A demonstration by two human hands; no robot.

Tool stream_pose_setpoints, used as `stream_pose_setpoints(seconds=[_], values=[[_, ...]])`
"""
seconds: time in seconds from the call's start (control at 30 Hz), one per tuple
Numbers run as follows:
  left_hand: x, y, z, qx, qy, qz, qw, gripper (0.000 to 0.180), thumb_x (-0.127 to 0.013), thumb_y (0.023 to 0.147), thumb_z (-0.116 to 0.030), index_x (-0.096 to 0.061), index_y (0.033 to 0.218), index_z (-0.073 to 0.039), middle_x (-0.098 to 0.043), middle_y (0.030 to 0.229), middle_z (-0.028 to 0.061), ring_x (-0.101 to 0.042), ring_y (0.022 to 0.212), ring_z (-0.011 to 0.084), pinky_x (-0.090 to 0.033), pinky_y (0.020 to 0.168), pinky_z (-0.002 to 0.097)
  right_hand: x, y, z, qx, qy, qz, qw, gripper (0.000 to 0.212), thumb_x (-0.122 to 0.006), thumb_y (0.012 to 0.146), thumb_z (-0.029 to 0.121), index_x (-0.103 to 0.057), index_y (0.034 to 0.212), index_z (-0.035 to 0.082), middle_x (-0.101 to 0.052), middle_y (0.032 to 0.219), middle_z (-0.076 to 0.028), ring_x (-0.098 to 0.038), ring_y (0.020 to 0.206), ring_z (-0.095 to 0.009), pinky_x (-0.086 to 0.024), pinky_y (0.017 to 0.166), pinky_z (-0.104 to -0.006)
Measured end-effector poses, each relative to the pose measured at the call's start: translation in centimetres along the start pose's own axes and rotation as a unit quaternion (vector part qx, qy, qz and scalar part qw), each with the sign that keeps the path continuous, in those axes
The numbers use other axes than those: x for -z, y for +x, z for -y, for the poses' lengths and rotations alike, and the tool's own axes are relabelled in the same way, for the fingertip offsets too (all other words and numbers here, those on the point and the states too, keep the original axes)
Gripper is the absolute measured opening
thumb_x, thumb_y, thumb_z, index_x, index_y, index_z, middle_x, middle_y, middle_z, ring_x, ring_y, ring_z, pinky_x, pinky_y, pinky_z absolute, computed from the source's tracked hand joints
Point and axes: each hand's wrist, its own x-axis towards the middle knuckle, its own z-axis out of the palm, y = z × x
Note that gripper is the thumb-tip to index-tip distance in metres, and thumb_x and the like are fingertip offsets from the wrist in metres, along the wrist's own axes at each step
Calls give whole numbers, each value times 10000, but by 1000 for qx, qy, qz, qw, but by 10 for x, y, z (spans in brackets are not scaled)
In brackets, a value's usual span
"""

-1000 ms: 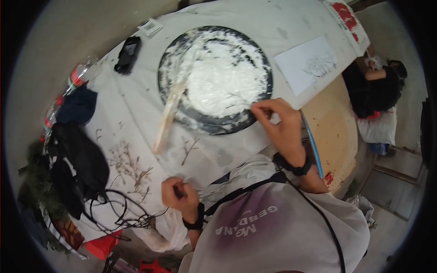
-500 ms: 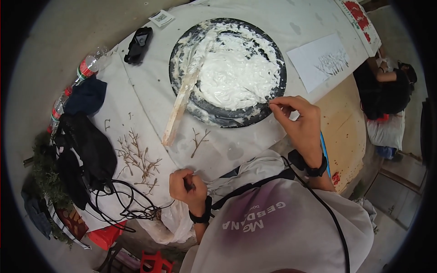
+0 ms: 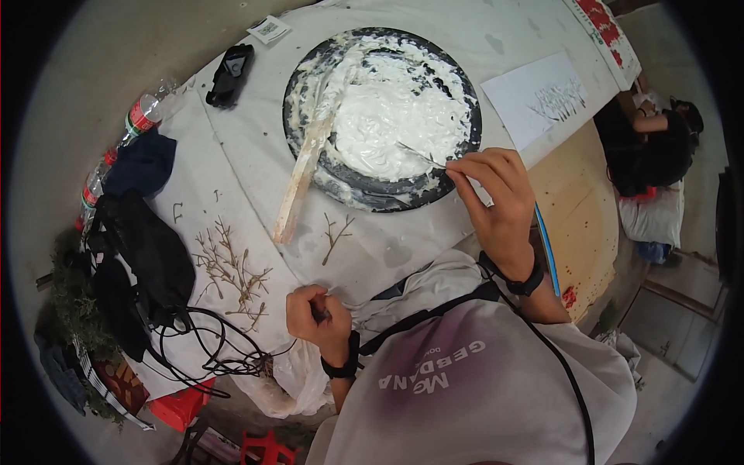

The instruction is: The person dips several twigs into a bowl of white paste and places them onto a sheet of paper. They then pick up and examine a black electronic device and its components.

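Note:
My right hand pinches the end of a small thin twig between thumb and fingertips. The twig's far part lies against the white paste spread in a round black tray. A paste-smeared wooden stick rests across the tray's left rim, its lower end on the cloth. My left hand is curled closed near the table's front edge; whatever its fingers hold, if anything, is hidden. A single forked twig lies just above it, and a pile of bare brown twigs to its left.
White paper with several whitened twigs lies right of the tray. A black bag, tangled black cable, plastic bottles and a black device line the left side. Another person sits at far right.
My right hand has moved a little left, and more of the twig now shows over the paste. My left hand stays curled in about the same place.

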Motion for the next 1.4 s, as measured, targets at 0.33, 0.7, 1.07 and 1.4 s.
stream_pose_setpoints(seconds=[0.33,0.7,1.07,1.4], values=[[0,-1,-3,4,-2,-1,1000,167,-570,707,68,-643,800,-48,-462,610,37,-415,543,204,-305,514,341,8,-5,-6,36,-21,80,996,226,-845,781,-16,-789,992,42,-740,989,-72,-640,965,-290,-542,825,-391],[1,0,2,-29,5,10,1000,98,-582,783,60,-646,822,-3,-535,654,10,-396,540,81,-282,512,243,11,4,-4,2,-10,29,1000,155,-826,838,5,-780,983,37,-745,961,-79,-640,928,-272,-528,815,-363],[0,-1,2,-23,9,9,1000,100,-578,784,67,-643,819,-2,-495,637,-7,-371,546,73,-252,516,247,-4,-2,-10,-131,52,10,990,129,-812,875,29,-765,996,24,-744,932,-81,-651,884,-255,-518,753,-357],[-1,-1,4,-24,29,5,999,109,-572,773,77,-640,810,0,-478,625,-18,-361,543,68,-244,517,247,-7,-2,-18,-11,23,41,999,162,-822,830,-15,-742,965,26,-728,921,-79,-652,888,-265,-534,742,-382]])
